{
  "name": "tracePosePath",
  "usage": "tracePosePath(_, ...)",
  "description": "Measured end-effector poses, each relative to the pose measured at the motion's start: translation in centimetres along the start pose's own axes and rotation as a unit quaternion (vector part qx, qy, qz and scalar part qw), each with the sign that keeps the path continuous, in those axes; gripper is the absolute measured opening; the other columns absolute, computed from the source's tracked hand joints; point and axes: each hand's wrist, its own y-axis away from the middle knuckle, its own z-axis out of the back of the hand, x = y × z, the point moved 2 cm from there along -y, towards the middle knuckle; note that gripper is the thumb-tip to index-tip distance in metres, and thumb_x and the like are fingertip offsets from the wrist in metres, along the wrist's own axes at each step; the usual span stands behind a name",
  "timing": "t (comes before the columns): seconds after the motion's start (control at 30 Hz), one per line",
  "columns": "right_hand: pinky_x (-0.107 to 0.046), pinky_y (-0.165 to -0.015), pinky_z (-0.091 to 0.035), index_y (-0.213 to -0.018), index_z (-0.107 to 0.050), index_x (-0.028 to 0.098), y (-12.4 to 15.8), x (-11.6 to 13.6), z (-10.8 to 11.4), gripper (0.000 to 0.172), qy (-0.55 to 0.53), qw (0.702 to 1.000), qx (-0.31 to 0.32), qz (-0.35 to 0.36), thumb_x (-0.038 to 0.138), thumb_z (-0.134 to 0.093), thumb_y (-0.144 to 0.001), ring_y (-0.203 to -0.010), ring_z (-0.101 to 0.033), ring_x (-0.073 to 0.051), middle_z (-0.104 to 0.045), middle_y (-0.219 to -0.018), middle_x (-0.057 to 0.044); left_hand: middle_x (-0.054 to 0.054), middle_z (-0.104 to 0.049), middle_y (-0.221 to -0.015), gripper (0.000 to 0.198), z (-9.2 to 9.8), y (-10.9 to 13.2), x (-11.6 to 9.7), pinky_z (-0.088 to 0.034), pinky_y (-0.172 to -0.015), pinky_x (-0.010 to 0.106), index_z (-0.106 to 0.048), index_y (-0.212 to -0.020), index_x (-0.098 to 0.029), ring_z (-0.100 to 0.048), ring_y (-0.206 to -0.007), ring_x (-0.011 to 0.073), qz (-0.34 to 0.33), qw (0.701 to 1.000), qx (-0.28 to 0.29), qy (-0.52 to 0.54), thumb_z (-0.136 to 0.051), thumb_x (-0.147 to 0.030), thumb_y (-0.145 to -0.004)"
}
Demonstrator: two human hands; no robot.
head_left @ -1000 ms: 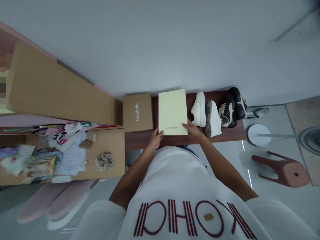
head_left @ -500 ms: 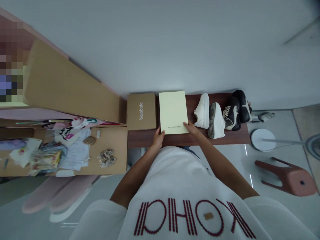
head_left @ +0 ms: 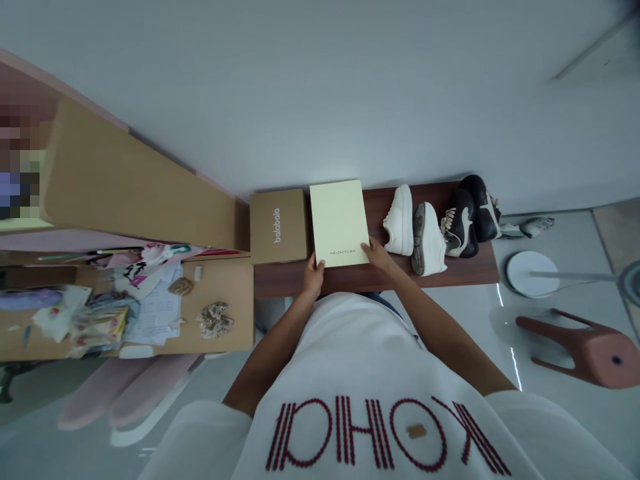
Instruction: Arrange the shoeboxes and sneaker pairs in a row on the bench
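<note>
A pale yellow box (head_left: 340, 220) marked MEIZHIYUAN lies on the dark wooden bench (head_left: 350, 278), near the wall. My left hand (head_left: 313, 275) grips its near left corner, thumb on the lid's edge. At the near right corner my right hand (head_left: 377, 255) holds it the same way. Just left of it, a brown box (head_left: 278, 227) marked balabala rests on the bench. To the right are a white shoe (head_left: 400, 221) standing upright, another white shoe (head_left: 431, 240) tipped on its side with the grey sole showing, and black shoes (head_left: 460, 223).
On the left, a desk (head_left: 240, 283) holds papers, plastic packets and a patterned scrunchie (head_left: 215, 320). A large cardboard-coloured panel (head_left: 135, 187) rises behind it. At the right are a pink stool (head_left: 600, 357) and a round white base (head_left: 532, 273) on the floor.
The yellow box has shifted slightly left in view and is turned a little, both hands still on it. The camera view has tilted slightly.
</note>
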Motion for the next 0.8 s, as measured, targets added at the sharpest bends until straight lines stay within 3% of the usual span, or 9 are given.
tracePosePath(0.17, -0.054, -0.124, -0.045, -0.135, -0.071, 0.018, 1.5, 0.6, 2.9, 0.052, 0.072, 0.996, -0.057, 0.021, 0.053, -0.067, -0.096, -0.137, -0.066, -0.033, -0.071, -0.144, -0.017, 0.016, -0.060, -0.160, 0.059, 0.5, 0.7, -1.0, -0.038, -0.130, 0.044, -0.056, -0.154, -0.020, -0.054, -0.152, 0.0295, -0.047, 0.985, -0.055, -0.158, -0.070, -0.031, -0.098)
tracePosePath(0.23, -0.052, -0.116, -0.053, -0.131, -0.073, 0.020, 2.8, 0.5, 5.4, 0.052, 0.055, 0.994, -0.085, 0.045, 0.058, -0.062, -0.098, -0.125, -0.072, -0.030, -0.074, -0.138, -0.015, 0.017, -0.052, -0.166, 0.062, 0.5, 1.5, -1.6, -0.034, -0.132, 0.045, -0.052, -0.157, -0.020, -0.047, -0.157, 0.0292, -0.094, 0.973, -0.065, -0.200, -0.069, -0.029, -0.098)
tracePosePath(0.33, -0.052, -0.106, -0.059, -0.124, -0.074, 0.020, 5.1, -0.8, 10.6, 0.055, 0.045, 0.983, -0.165, 0.063, 0.065, -0.061, -0.095, -0.110, -0.076, -0.029, -0.080, -0.124, -0.014, 0.014, -0.048, -0.169, 0.062, -0.7, 3.2, -2.5, -0.035, -0.132, 0.048, -0.051, -0.157, -0.024, -0.043, -0.159, 0.0278, -0.187, 0.956, -0.033, -0.225, -0.068, -0.027, -0.098)
tracePosePath(0.43, -0.053, -0.101, -0.061, -0.118, -0.076, 0.018, 7.1, -3.4, 15.9, 0.056, 0.085, 0.967, -0.240, 0.027, 0.065, -0.064, -0.091, -0.102, -0.077, -0.031, -0.081, -0.114, -0.016, 0.014, -0.051, -0.166, 0.057, -4.0, 4.9, -3.1, -0.041, -0.129, 0.049, -0.052, -0.155, -0.026, -0.047, -0.156, 0.0275, -0.218, 0.951, 0.047, -0.214, -0.065, -0.027, -0.099)
tracePosePath(0.57, -0.056, -0.102, -0.059, -0.118, -0.076, 0.014, 8.8, -7.6, 20.9, 0.052, 0.167, 0.944, -0.282, -0.045, 0.055, -0.070, -0.086, -0.103, -0.076, -0.033, -0.079, -0.117, -0.019, 0.016, -0.051, -0.166, 0.061, -10.5, 6.0, -3.2, -0.045, -0.125, 0.049, -0.047, -0.160, -0.025, -0.051, -0.153, 0.0275, -0.179, 0.948, 0.191, -0.181, -0.063, -0.029, -0.102)
tracePosePath(0.67, -0.056, -0.104, -0.058, -0.124, -0.074, 0.012, 9.0, -9.7, 22.5, 0.057, 0.223, 0.943, -0.227, -0.095, 0.048, -0.078, -0.080, -0.115, -0.074, -0.038, -0.077, -0.123, -0.021, 0.020, -0.043, -0.172, 0.076, -15.4, 5.3, -3.2, -0.044, -0.126, 0.049, -0.036, -0.167, -0.022, -0.045, -0.158, 0.0307, -0.133, 0.934, 0.238, -0.233, -0.068, -0.028, -0.099)
tracePosePath(0.8, -0.053, -0.109, -0.054, -0.128, -0.074, 0.015, 8.5, -10.6, 22.6, 0.061, 0.283, 0.947, -0.125, -0.088, 0.040, -0.089, -0.074, -0.129, -0.067, -0.041, -0.076, -0.129, -0.019, 0.025, -0.029, -0.177, 0.093, -20.1, 3.1, -3.3, -0.033, -0.132, 0.043, -0.030, -0.168, -0.013, -0.031, -0.165, 0.0340, -0.071, 0.893, 0.199, -0.397, -0.078, -0.023, -0.090)
